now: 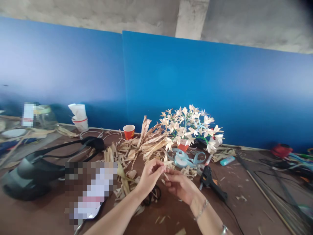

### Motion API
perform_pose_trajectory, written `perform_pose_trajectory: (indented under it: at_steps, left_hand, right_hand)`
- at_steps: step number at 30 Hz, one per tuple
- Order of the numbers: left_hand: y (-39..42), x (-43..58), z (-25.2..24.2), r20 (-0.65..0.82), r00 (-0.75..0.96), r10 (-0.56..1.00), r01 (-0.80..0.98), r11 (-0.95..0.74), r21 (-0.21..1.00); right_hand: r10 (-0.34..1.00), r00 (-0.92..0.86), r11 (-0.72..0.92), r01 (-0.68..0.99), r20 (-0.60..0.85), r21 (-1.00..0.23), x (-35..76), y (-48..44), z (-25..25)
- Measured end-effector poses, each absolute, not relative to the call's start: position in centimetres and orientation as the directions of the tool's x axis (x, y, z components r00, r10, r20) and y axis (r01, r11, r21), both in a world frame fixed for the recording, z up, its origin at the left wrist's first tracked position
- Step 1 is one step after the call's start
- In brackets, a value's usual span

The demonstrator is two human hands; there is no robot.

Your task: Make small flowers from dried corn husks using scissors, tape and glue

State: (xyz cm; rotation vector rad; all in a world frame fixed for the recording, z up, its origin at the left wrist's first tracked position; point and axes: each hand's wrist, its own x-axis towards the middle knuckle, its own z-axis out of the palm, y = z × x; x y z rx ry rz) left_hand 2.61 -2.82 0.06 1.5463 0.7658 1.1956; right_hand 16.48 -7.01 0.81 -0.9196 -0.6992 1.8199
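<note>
My left hand [151, 176] and my right hand [180, 186] meet over the middle of the brown table, fingertips nearly touching. Both are closed in a pinch around a small pale husk piece [166, 176], a thin strip between the fingers. Just above the fingertips shows a cream husk flower [167, 161]; whether it joins the strip I cannot tell. Black scissors handles [156, 193] lie below my hands, partly hidden by them. To the right of my right hand rests a black glue gun [211, 183]. A light blue ribbon roll [181, 160] lies behind my hands.
Many cream husk flowers [190, 127] stand in a red cup [183, 146] at the back. Dried corn husks [149, 140] and scraps spread leftward, near another red paper cup [128, 132]. Left lie a dark headset with straps [36, 174] and a blurred-out phone [91, 195]. Long rods [269, 197] lie right.
</note>
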Motion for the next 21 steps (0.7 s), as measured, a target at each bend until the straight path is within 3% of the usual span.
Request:
perform_pose_trajectory:
  at_steps: [4,8,11,15,21]
  left_hand:
    - [-2.8,2.8,-0.2,0.397,0.252,0.883,0.024,-0.416,0.909]
    - [-2.7,3.0,-0.5,0.388,0.185,0.903,0.047,-0.402,0.914]
    - [-2.5,3.0,-0.8,0.357,0.171,0.918,0.059,-0.372,0.926]
    - [-2.5,3.0,-0.9,0.381,0.158,0.911,0.097,-0.399,0.912]
    - [-3.0,2.8,0.0,0.453,0.287,0.844,0.142,-0.505,0.851]
  right_hand:
    - [0.911,-0.308,-0.398,-0.494,-0.272,-0.773,16.1,-7.0,0.7]
    - [0.97,-0.141,-0.239,-0.4,-0.198,-0.885,15.6,-7.1,0.3]
    - [0.995,-0.007,-0.096,-0.177,-0.096,-0.98,15.1,-7.0,0.1]
    - [0.992,0.122,0.023,0.087,0.034,-0.996,14.7,-6.8,-0.1]
    - [0.991,0.118,0.056,0.058,0.062,-0.997,14.9,-6.7,-0.3]
